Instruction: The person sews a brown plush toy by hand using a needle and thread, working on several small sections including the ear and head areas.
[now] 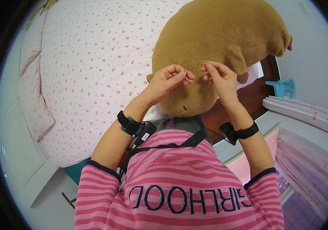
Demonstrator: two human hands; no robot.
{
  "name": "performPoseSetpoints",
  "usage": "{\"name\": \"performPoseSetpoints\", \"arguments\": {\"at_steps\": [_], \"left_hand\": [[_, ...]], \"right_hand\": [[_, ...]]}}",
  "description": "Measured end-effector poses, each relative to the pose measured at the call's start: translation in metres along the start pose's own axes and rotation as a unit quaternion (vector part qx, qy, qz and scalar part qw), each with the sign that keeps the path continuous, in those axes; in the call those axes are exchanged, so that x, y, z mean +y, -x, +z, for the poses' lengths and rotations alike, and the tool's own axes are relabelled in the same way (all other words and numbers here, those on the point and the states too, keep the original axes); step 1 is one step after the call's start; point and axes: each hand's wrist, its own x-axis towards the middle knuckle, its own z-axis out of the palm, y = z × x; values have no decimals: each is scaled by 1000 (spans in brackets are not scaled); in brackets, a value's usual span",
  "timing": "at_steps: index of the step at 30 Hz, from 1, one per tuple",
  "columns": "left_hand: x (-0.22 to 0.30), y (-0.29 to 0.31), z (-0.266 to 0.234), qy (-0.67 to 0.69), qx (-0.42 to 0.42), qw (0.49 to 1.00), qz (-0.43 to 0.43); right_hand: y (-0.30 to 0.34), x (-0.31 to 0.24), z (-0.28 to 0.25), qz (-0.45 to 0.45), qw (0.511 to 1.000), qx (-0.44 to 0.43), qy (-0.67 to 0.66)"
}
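A large brown plush animal [206, 34] lies on its side in front of me, with its rounded end toward my lap. My left hand [171, 78] is over the near part of the plush, thumb and fingers pinched together. Facing it a short gap away, my right hand [219, 76] is pinched in the same way. Something thin seems to show at the left fingertips, too fine to name. What the right fingertips hold, if anything, cannot be made out. Both wrists wear black straps with small devices.
A bed sheet [91, 76] with small pink prints spreads to the left, with a matching pillow [35, 103] beside a white headboard [22, 153]. At the right are a light-blue plastic item [285, 89], a pale rolled bundle [306, 113] and a sheer pink curtain [306, 161].
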Motion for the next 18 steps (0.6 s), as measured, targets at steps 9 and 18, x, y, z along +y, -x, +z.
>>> {"name": "performPoseSetpoints", "arguments": {"at_steps": [9,18], "left_hand": [[7,0,-1,10,85,995,47],[17,-2,3,-96,119,986,64]], "right_hand": [[10,-17,42,-173,972,-2,161],[3,-12,39,-56,997,-16,-48]]}}
